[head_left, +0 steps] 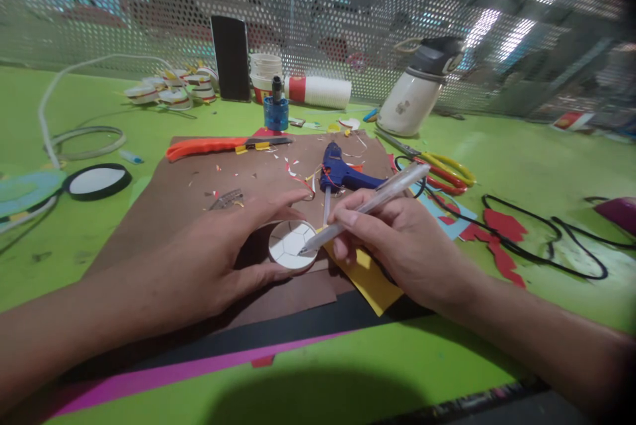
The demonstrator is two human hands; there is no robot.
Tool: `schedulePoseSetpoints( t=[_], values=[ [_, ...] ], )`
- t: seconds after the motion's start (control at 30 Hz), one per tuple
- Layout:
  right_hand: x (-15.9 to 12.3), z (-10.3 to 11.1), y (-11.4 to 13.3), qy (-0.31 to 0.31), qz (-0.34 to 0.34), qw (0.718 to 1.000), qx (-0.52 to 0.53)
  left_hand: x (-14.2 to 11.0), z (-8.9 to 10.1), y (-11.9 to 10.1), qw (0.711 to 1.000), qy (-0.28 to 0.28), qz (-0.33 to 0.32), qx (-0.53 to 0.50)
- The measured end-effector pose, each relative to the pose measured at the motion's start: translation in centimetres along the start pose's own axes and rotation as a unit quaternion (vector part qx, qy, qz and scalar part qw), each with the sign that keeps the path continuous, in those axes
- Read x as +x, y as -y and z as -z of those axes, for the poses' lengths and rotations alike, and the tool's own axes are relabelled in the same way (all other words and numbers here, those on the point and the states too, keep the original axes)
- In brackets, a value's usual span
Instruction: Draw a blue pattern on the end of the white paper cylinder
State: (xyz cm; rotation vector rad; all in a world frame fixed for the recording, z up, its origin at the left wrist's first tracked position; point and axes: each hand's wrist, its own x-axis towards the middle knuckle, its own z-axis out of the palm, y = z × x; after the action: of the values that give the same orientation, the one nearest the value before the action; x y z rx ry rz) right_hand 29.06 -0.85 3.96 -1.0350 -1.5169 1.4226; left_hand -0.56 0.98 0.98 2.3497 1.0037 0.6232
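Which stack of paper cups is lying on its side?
The long white stack with the red left end, to the right of the blue container. The other stack, beside the phone, stands upright.

Hands, qty. 2: L hand [213, 263] and R hand [410, 243]. Near ctr.: lined white disc [287, 243], 1; pen [382, 196], 1. Ctr.: blue glue gun [340, 173], 1. Ctr. L: orange-handled tool [209, 146], 1. R: scissors [405, 147], 1 pr. Far: phone [231, 57], 1; blue jar [275, 115], 1; cup stacks [320, 92], 2; bottle [407, 102], 1. L: black-rimmed oval [97, 181], 1. Far L: striped pieces [173, 98], several, overlapping; exact no. unclear.
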Motion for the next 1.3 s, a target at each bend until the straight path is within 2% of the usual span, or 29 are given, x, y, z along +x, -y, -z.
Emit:
schedulePoseSetpoints(
  t=[0.4,0.73,1.3],
  values=[
    [-0.06,0.07,0.46,0.016,-0.023,1.000,0.003,-0.25,0.19,0.18,1.000,-0.001,-0.005,0.009],
    [-0.01,0.10,-0.32,-0.003,0.005,1.000,0.004,-0.03,-0.05,0.27,1.000,-0.007,-0.007,0.011],
    [-0.26,-0.21,0.66,0.012,-0.032,0.999,-0.018,-0.10,-0.01,0.26,1.000,-0.009,-0.003,0.007]
  ],
)
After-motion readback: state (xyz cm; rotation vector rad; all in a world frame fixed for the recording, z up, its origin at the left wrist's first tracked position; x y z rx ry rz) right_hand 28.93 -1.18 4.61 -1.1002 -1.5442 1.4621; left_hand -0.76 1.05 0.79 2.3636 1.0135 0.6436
